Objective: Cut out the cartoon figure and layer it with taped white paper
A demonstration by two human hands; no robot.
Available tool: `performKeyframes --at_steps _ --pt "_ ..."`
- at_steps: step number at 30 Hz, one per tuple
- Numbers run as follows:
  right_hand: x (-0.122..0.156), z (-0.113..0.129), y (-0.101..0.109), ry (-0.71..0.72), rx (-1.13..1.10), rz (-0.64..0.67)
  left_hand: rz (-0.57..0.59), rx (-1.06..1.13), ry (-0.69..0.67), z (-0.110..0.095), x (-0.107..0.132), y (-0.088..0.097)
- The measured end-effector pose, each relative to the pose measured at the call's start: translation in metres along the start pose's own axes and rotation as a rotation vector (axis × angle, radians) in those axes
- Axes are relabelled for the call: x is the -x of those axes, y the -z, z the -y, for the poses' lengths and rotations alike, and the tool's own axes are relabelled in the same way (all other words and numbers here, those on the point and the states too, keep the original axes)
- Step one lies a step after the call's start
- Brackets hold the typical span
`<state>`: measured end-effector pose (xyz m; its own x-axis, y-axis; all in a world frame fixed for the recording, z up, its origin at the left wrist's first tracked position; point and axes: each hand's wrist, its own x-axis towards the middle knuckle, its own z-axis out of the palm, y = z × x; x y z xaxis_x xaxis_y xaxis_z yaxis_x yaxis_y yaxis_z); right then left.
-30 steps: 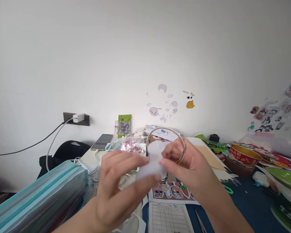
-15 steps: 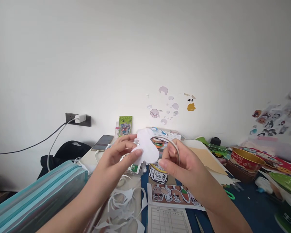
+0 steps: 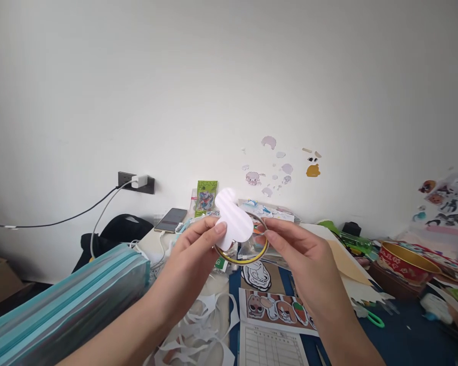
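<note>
My left hand [image 3: 198, 250] pinches a white paper cutout [image 3: 235, 219] with a rounded, wavy outline between thumb and fingers, its blank side facing me. My right hand [image 3: 301, 249] grips the right edge of a thin tape roll [image 3: 249, 260] with a yellow inner rim. The roll sits partly behind the cutout, its left side reaching my left fingers; whether they also grip it is hidden. Below them lie a black-and-white line-drawn cutout [image 3: 256, 275], a printed strip of cartoon figures [image 3: 277, 308] and a gridded sheet [image 3: 270, 346].
Curly white paper scraps [image 3: 204, 333] lie beside my left forearm, with a teal-edged clear pouch [image 3: 80, 305] further left. A phone [image 3: 170, 220] and green packet [image 3: 207, 195] stand toward the wall. Green-handled scissors [image 3: 374, 318] and a red-gold bowl [image 3: 408, 264] are on the right.
The tape roll has swung down and left behind the cutout, turning its yellow inner rim into view. The cutout is tilted differently. The whole view has shifted slightly left.
</note>
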<state>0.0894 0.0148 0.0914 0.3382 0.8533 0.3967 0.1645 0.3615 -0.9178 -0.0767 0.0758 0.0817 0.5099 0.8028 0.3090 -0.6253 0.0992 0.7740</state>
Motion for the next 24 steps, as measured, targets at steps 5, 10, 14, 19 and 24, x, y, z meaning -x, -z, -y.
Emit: performKeyframes --at_steps 5,10,14,19,24 --pt "0.004 0.0 -0.005 0.206 0.05 -0.143 -0.08 0.189 0.036 0.002 0.001 -0.006" --pt "0.008 0.011 0.0 0.473 -0.093 -0.251 -0.238 0.494 0.14 0.004 -0.004 -0.005" --pt "0.0 0.004 0.006 0.208 -0.042 -0.096 -0.268 0.568 0.13 0.003 -0.007 -0.006" --pt "-0.009 -0.014 -0.002 -0.064 -0.078 0.047 -0.251 0.542 0.106 0.005 -0.006 -0.005" --pt "-0.001 -0.016 -0.012 0.058 -0.103 -0.078 -0.231 0.54 0.081 0.009 -0.006 -0.005"
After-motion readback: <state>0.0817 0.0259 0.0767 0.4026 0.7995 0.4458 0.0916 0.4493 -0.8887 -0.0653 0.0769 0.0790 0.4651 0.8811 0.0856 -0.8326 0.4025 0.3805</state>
